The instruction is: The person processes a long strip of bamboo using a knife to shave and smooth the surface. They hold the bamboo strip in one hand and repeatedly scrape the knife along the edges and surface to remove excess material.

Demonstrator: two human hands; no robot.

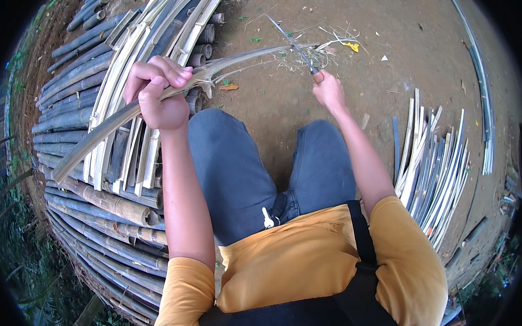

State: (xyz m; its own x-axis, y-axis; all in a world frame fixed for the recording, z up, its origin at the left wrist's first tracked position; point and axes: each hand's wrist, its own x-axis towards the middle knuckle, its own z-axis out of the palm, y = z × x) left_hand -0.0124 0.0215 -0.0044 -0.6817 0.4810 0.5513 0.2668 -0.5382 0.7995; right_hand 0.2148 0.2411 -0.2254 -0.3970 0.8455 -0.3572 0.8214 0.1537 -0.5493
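Observation:
My left hand (160, 93) is closed around a long split bamboo strip (239, 58), held up in front of my left knee. One end of the strip slants down to the left, and the other reaches to the right over the dirt. Frayed fibres hang from it just right of my fingers. In my right hand (329, 90) is the wooden handle of a long, thin-bladed knife (287, 38). Its blade points away and to the left, crossing the strip near its far end. Whether the edge touches the strip I cannot tell.
Stacked bamboo poles (78, 118) fill the left side, with pale split bamboo slats (134, 63) on top. To my right lies a bundle of thin strips (433, 167). Long strips (482, 95) run along the far right. Shavings (320, 58) and a yellow scrap (352, 46) litter the dirt.

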